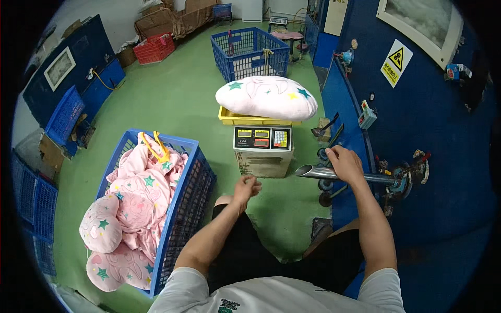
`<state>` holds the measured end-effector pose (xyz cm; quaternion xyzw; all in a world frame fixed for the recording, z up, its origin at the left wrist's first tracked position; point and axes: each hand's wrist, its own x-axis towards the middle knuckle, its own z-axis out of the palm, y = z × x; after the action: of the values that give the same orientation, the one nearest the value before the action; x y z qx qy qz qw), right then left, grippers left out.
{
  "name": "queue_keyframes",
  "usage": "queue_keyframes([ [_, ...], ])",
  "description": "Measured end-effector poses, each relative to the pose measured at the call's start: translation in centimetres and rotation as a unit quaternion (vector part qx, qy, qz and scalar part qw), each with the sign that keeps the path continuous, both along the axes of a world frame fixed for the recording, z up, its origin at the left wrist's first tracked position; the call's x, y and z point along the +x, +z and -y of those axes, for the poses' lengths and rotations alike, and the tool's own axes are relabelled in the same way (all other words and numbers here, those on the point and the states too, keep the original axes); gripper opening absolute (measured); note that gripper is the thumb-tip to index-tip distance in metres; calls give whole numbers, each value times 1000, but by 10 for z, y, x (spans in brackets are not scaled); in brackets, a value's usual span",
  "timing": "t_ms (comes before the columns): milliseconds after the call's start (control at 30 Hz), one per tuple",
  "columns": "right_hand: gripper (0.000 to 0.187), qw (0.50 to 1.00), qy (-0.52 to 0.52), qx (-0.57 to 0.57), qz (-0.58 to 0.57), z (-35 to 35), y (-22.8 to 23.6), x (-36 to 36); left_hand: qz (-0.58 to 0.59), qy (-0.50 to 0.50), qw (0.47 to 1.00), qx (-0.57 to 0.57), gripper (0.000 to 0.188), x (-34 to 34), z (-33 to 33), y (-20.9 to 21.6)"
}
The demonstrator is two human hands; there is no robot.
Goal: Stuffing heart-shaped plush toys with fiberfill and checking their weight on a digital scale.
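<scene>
Steel nozzle (323, 172): one, bare and shiny, slant-cut mouth facing left, sticking out of the blue machine (344, 120) on the right through one flange (401, 180). Right hand (346, 164) is over the nozzle, fingers loosely bent, not wrapped round it; can't tell if it's touching. Left hand (246, 190) half-curled with nothing in it, just this side of the scale (262, 138).

Pillow (266, 99): one, on the yellow tray (228, 117) on top of the scale. Plump, long, rounded ends, very pale pink, pink stitched outlines. Visible stars on it: two larger green, one small green, one yellow. It overhangs the tray to the right.

Scale count: one. Panel has three display windows, two yellow and one red, plus one keypad (281, 138).

Blue crate (190, 180) at left: one, heaped with pink plush covers (151, 182), green stars on them; too tangled to count. Two plump plush pieces (104, 227) at its near end, one above the other in view, both bulging past the rim. One orange-yellow strap (162, 151) on the heap at the far end.

Further back: one open blue basket (250, 55) behind the scale, one red crate (154, 49) far left. One yellow triangle sign (396, 62) on the machine.
</scene>
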<state>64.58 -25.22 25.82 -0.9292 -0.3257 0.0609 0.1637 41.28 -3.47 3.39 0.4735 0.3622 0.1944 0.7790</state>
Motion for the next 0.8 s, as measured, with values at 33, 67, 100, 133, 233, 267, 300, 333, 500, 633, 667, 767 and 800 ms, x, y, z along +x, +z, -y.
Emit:
queue_keyframes([
  [33, 43, 1000, -1, -4, -1, -2, -1, 0, -12, -2, 1000, -27, 33, -16, 20, -22],
  [67, 43, 1000, -2, -9, -2, -3, 0, -1, -24, -4, 998, -57, 31, -25, 33, -34],
  [100, 44, 1000, -3, -15, -3, -5, 0, -1, -42, -63, 995, -58, 30, -28, 37, -45],
  [133, 45, 1000, -4, -22, -5, -5, -1, 0, -61, -123, 989, -61, 30, -31, 42, -52],
  [233, 45, 999, 5, -26, -26, -6, 0, 2, -69, -158, 985, 6, 30, -30, 46, -62],
  [267, 45, 999, 10, -25, -36, -6, -1, 4, -73, -174, 981, 42, 31, -29, 45, -64],
  [300, 46, 999, 15, -24, -46, -7, -3, 5, -76, -191, 975, 79, 31, -29, 45, -66],
  [333, 46, 998, 17, -28, -47, -6, -5, 9, -77, -189, 976, 74, 31, -27, 45, -68],
  [500, 67, 958, 17, 136, -252, -19, -10, 24, -150, -218, 948, 179, 40, -21, 43, -71],
  [633, 85, 902, -59, 264, -335, -72, 7, 28, -208, -262, 894, 298, 41, -23, 49, -41],
  [667, 90, 894, -60, 282, -344, -87, 7, 40, -207, -261, 894, 299, 41, -25, 49, -36],
  [767, 96, 869, -97, 329, -357, -137, 1, 72, -195, -261, 906, 271, 40, -26, 49, -30],
  [800, 97, 851, -130, 354, -366, -153, -3, 78, -193, -259, 910, 260, 40, -28, 47, -29],
])
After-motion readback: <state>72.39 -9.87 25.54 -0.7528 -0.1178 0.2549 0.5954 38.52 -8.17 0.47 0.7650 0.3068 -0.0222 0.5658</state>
